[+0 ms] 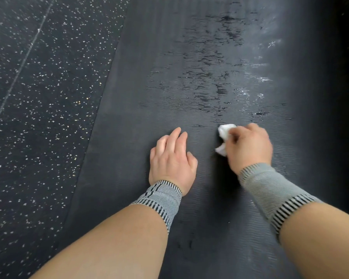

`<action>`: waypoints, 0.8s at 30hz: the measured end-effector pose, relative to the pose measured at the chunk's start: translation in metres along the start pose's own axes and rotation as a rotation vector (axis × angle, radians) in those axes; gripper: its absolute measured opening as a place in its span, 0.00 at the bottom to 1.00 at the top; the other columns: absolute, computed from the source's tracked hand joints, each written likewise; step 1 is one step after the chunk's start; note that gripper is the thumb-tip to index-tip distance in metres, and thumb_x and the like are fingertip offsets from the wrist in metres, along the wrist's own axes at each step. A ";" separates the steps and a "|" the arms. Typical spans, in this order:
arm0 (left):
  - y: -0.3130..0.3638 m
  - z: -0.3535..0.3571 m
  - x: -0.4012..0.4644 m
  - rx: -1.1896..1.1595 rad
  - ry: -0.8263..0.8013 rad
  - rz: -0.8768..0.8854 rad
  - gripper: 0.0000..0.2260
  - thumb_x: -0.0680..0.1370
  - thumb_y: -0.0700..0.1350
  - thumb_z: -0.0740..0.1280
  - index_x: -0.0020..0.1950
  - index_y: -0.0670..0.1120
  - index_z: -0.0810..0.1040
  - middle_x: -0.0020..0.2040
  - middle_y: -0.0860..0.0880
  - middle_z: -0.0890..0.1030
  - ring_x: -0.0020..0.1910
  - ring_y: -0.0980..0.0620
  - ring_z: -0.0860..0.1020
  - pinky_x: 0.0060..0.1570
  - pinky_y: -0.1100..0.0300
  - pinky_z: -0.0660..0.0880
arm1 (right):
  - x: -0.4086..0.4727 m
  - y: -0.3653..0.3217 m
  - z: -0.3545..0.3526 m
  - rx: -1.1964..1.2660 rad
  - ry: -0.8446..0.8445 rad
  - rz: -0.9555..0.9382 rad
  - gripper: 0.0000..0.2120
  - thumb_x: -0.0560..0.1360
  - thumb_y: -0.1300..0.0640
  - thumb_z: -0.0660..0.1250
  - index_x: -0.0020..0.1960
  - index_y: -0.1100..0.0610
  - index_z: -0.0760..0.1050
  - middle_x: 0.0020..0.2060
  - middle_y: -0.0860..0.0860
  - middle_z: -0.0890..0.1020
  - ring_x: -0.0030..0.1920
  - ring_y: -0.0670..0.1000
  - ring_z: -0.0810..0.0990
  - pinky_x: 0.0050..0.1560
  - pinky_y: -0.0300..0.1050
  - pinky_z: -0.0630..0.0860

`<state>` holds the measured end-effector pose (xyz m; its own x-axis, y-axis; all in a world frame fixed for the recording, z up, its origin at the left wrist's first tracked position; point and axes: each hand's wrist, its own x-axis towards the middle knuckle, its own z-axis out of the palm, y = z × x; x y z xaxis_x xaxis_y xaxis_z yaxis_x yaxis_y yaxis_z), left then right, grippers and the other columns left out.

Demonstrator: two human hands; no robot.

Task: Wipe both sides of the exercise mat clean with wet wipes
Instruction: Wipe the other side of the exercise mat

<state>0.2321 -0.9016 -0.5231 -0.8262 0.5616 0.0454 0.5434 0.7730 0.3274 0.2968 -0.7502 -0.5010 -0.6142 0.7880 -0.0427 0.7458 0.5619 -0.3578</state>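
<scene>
Right hand grips wipe mid-mat, edges apart

Right hand grips wipe on mat.

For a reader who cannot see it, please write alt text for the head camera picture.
A person's right hand grips a crumpled white wet wipe against a dark ribbed exercise mat, while the left hand rests flat on the mat beside it. Wet streaks shine on the mat ahead; speckled black floor lies to the left.
</scene>
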 end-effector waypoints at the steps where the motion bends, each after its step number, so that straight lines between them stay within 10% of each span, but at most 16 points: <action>1: 0.000 0.001 0.000 0.023 -0.001 0.011 0.21 0.73 0.47 0.65 0.66 0.46 0.76 0.69 0.50 0.74 0.63 0.46 0.72 0.57 0.48 0.72 | -0.001 0.014 -0.007 -0.004 0.037 0.052 0.08 0.72 0.55 0.67 0.47 0.56 0.82 0.43 0.56 0.76 0.49 0.61 0.72 0.42 0.44 0.64; 14: 0.000 -0.002 0.001 0.079 -0.061 0.018 0.25 0.74 0.51 0.50 0.66 0.54 0.77 0.70 0.49 0.73 0.64 0.44 0.69 0.58 0.47 0.70 | -0.011 -0.039 0.021 0.021 -0.040 -0.247 0.06 0.73 0.58 0.65 0.49 0.56 0.76 0.39 0.51 0.69 0.41 0.56 0.72 0.35 0.44 0.62; 21: -0.003 0.002 0.000 0.090 -0.072 0.018 0.20 0.75 0.46 0.63 0.67 0.53 0.76 0.71 0.49 0.72 0.64 0.44 0.68 0.59 0.46 0.70 | -0.009 0.034 -0.002 -0.070 0.132 0.155 0.13 0.75 0.53 0.60 0.57 0.55 0.77 0.48 0.57 0.75 0.50 0.61 0.74 0.42 0.49 0.69; 24: -0.003 0.001 -0.001 0.097 -0.074 0.024 0.20 0.76 0.46 0.62 0.68 0.53 0.75 0.71 0.49 0.71 0.65 0.44 0.68 0.59 0.46 0.69 | -0.017 -0.003 0.010 -0.021 0.108 0.027 0.11 0.72 0.59 0.64 0.54 0.56 0.78 0.44 0.58 0.75 0.45 0.62 0.74 0.39 0.49 0.69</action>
<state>0.2312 -0.9038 -0.5250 -0.8016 0.5975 -0.0190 0.5774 0.7821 0.2342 0.3025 -0.7683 -0.5089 -0.5629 0.8250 0.0492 0.7680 0.5441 -0.3379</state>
